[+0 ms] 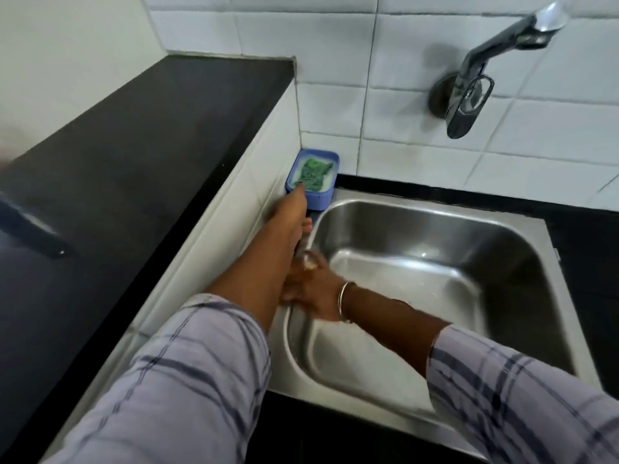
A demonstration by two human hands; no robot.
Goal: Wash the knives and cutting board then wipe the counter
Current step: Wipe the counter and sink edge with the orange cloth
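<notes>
No readable text, label, brand or number anywhere in view. Tap (pixel 469 92), blue dish (pixel 315 200), sink (pixel 469 229), wall tiles (pixel 418 122), black counter (pixel 134 128): all plain as seen. Left edge of frame blurred.

Left arm (pixel 254 272), sleeve (pixel 187 363) pushed up, runs from the lower left toward frame centre. Left hand (pixel 290 209) is stretched out, fingers straight and together. Right forearm (pixel 392 323) enters from the lower right, a bangle (pixel 345 301) at the wrist. Right hand (pixel 310 289) lies partly beneath the left forearm, its grip blurred.
</notes>
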